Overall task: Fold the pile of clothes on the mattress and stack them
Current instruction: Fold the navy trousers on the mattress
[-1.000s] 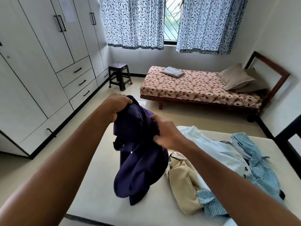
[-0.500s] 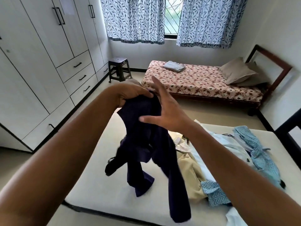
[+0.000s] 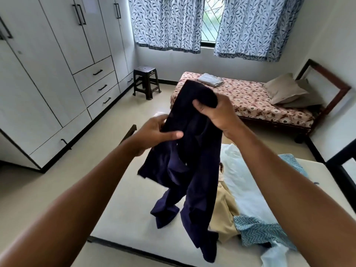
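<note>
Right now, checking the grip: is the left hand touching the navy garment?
Touching. Head view: the left hand pinches the navy garment, thumb pressed across the fabric.

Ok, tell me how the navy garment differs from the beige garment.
Colour: the navy garment is dark blue; the beige garment is pale tan.
Support: the navy garment hangs from the left hand and right hand, which both grip it; the beige garment lies on the mattress, with no hand on it.
Pose: the navy garment dangles lengthwise; the beige garment sits crumpled in the pile.
Both are unfolded.

Right hand [image 3: 217, 112] fingers buried in navy garment [image 3: 198, 166].
</note>
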Demonstrator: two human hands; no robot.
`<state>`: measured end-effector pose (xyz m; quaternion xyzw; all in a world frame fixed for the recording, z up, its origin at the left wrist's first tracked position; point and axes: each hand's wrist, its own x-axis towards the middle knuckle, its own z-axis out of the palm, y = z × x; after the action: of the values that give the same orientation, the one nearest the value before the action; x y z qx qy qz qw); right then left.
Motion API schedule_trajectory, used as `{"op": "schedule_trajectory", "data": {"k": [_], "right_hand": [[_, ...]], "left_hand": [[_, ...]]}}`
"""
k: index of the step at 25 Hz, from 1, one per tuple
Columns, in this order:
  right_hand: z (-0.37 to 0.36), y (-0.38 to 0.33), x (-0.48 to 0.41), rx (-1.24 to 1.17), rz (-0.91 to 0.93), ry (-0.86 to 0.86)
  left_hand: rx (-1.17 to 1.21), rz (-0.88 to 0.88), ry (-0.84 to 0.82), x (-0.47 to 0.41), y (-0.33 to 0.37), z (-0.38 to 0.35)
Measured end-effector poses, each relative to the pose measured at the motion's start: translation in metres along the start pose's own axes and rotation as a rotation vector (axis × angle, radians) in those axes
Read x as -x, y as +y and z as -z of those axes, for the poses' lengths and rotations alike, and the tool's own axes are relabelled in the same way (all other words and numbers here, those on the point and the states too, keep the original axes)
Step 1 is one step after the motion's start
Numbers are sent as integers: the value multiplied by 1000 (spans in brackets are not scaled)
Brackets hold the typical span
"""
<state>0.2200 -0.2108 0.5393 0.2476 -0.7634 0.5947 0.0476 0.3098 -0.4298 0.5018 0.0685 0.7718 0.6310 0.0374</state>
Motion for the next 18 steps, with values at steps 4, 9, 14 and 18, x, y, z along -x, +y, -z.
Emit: {"op": "schedule_trajectory", "data": {"k": [4,9,14,18], "right_hand": [[40,7,-10,-270,-183,30],[81,52,-6,10,-450,77],[59,35,16,91,-104,-340],[25,-9,13,309,-16,-724]], "left_hand": [[-114,107,125,15,-34,4],[119,5,68,8,24,-6],[-183,-13,-82,-14,53,-32],[-144,4,-169,-27,51,-36]]}}
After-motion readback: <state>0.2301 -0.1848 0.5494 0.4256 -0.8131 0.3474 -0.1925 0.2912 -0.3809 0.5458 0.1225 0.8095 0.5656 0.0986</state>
